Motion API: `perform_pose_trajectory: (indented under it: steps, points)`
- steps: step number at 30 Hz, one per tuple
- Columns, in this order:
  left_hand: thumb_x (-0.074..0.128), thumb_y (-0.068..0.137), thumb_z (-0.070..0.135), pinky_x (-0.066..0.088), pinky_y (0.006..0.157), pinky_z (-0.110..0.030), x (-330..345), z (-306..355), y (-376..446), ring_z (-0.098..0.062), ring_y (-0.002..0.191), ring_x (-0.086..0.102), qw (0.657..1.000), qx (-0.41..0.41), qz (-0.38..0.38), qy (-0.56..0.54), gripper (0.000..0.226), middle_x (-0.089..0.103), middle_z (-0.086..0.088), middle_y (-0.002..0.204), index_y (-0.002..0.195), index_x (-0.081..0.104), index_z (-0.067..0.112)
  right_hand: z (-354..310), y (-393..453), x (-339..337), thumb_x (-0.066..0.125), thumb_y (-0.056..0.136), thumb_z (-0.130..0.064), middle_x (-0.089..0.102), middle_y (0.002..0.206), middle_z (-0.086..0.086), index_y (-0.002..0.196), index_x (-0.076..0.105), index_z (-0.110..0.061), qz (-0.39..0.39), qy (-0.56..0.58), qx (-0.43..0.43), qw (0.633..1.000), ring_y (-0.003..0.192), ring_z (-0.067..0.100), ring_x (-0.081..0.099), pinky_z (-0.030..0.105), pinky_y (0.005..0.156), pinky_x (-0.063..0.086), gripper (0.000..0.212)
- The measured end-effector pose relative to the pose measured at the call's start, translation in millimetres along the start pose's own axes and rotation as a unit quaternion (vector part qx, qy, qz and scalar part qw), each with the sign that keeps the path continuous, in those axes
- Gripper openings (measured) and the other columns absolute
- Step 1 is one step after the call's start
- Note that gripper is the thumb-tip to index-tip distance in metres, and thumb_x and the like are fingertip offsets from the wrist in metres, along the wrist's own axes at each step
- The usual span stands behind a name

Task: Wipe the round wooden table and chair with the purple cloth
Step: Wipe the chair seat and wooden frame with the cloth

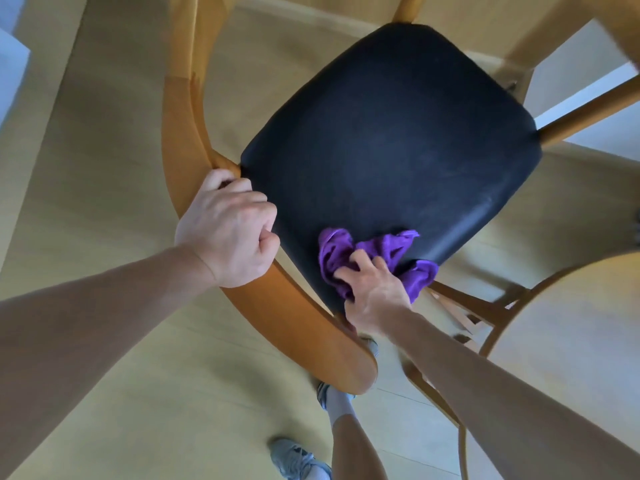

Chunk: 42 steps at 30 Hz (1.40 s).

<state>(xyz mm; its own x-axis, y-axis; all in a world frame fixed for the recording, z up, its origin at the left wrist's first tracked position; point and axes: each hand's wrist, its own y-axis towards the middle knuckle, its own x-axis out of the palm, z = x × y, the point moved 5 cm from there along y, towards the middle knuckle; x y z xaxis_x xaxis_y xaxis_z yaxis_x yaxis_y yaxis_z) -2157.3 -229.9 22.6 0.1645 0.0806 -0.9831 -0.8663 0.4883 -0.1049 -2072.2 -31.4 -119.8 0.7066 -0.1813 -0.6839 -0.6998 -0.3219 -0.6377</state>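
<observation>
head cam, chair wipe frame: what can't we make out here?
- Seat area under the purple cloth and right hand: covered, head view.
- Left hand fingertips: curled round the chair backrest, hidden behind it.
- Round table: cut off by the right edge.
- Chair legs: mostly hidden beneath the seat.

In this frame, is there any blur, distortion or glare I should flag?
Head view: wide-angle bending curves the chair back; motion blur smears the wooden parts at upper right and beside the right hand; a soft sheen lies on the black seat; the purple cloth stays sharp.
</observation>
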Motion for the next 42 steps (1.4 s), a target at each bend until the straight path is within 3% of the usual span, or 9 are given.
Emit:
perform_pose_trajectory:
  steps: [4, 7, 10, 15, 23, 29, 34, 37, 42]
  points:
    - [0.040, 0.080, 0.024, 0.043, 0.080, -0.040, 7.8, 5.8, -1.3, -0.021, 0.062, 0.046, 0.994, 0.093, -0.054, 0.019, 0.020, 0.049, 0.003, 0.060, 0.062, 0.044, 0.019, 28.3, 9.7, -33.4, 0.048, 0.078, -0.011, 0.051, 0.111, -0.018, 0.100, 0.072, -0.038, -0.099, 0.099, -0.020, 0.990, 0.110, 0.015, 0.053, 0.031, 0.088, 0.049, 0.043]
    - [0.040, 0.080, 0.028, 0.044, 0.070, -0.033, 11.5, 5.2, -0.9, -0.017, 0.055, 0.045, 0.994, 0.091, -0.068, -0.001, 0.020, 0.047, 0.007, 0.057, 0.061, 0.044, 0.023, 69.4, 23.1, -83.1, 0.051, 0.071, -0.016, 0.051, 0.103, -0.016, 0.094, 0.074, -0.038, 0.105, 0.233, 0.055, 0.965, 0.097, 0.014, 0.058, 0.030, 0.083, 0.049, 0.039]
    - [0.038, 0.081, 0.028, 0.046, 0.069, -0.030, 9.5, 1.7, 0.3, -0.015, 0.050, 0.044, 0.997, 0.053, -0.052, -0.028, 0.023, 0.046, 0.009, 0.054, 0.059, 0.044, 0.024, 96.6, 47.5, -109.2, 0.056, 0.081, -0.025, 0.045, 0.126, -0.009, 0.127, 0.065, -0.032, 0.234, 0.263, 0.158, 0.923, 0.117, 0.022, 0.049, 0.036, 0.096, 0.047, 0.048]
    - [0.038, 0.080, 0.030, 0.040, 0.069, -0.027, 6.4, 2.0, 2.3, -0.013, 0.050, 0.042, 0.997, 0.040, -0.055, -0.037, 0.022, 0.043, 0.011, 0.054, 0.059, 0.043, 0.026, 60.9, 82.7, -99.4, 0.064, 0.087, -0.038, 0.024, 0.151, 0.003, 0.144, 0.038, -0.033, 0.158, 0.111, 0.260, 0.946, 0.127, 0.037, 0.033, 0.051, 0.100, 0.042, 0.063]
    - [0.039, 0.079, 0.030, 0.046, 0.067, -0.029, -0.4, 6.8, 5.1, -0.013, 0.051, 0.041, 0.995, 0.057, -0.075, -0.022, 0.021, 0.046, 0.011, 0.054, 0.058, 0.042, 0.026, -11.7, 43.3, -34.9, 0.061, 0.083, -0.023, 0.038, 0.119, -0.012, 0.120, 0.058, -0.036, -0.040, 0.050, -0.011, 0.998, 0.110, 0.024, 0.044, 0.036, 0.089, 0.050, 0.040]
    - [0.042, 0.078, 0.031, 0.040, 0.071, -0.025, -2.3, 6.0, 3.3, -0.008, 0.054, 0.032, 0.996, 0.063, -0.048, -0.044, 0.018, 0.040, 0.015, 0.056, 0.061, 0.035, 0.029, 67.7, 83.7, -139.0, 0.064, 0.081, -0.023, 0.048, 0.123, -0.002, 0.121, 0.064, -0.031, 0.277, 0.272, 0.148, 0.910, 0.116, 0.030, 0.053, 0.039, 0.096, 0.050, 0.041]
    - [0.042, 0.078, 0.034, 0.041, 0.070, -0.024, -5.6, 6.5, 5.4, -0.009, 0.054, 0.030, 0.997, 0.055, -0.035, -0.036, 0.020, 0.030, 0.017, 0.060, 0.061, 0.032, 0.030, 66.4, 154.1, -174.2, 0.058, 0.087, -0.018, 0.028, 0.147, 0.006, 0.150, 0.036, -0.022, 0.127, 0.224, 0.227, 0.939, 0.134, 0.043, 0.033, 0.047, 0.098, 0.044, 0.067]
    - [0.041, 0.080, 0.037, 0.044, 0.071, -0.024, -2.0, 5.5, 4.3, -0.010, 0.054, 0.033, 0.997, 0.055, -0.041, -0.032, 0.021, 0.038, 0.016, 0.057, 0.061, 0.036, 0.030, 22.2, 141.2, -135.2, 0.060, 0.082, -0.016, 0.028, 0.140, 0.004, 0.142, 0.038, -0.027, 0.090, 0.120, 0.150, 0.977, 0.124, 0.045, 0.043, 0.042, 0.081, 0.043, 0.065]
    - [0.045, 0.079, 0.033, 0.047, 0.067, -0.026, -0.7, 4.5, 5.0, -0.008, 0.056, 0.031, 0.997, 0.054, -0.043, -0.027, 0.026, 0.051, 0.011, 0.054, 0.056, 0.054, 0.024, -29.3, 91.4, -57.6, 0.061, 0.079, -0.017, 0.031, 0.130, -0.008, 0.130, 0.044, -0.036, -0.037, 0.075, 0.004, 0.996, 0.117, 0.031, 0.046, 0.042, 0.088, 0.050, 0.057]
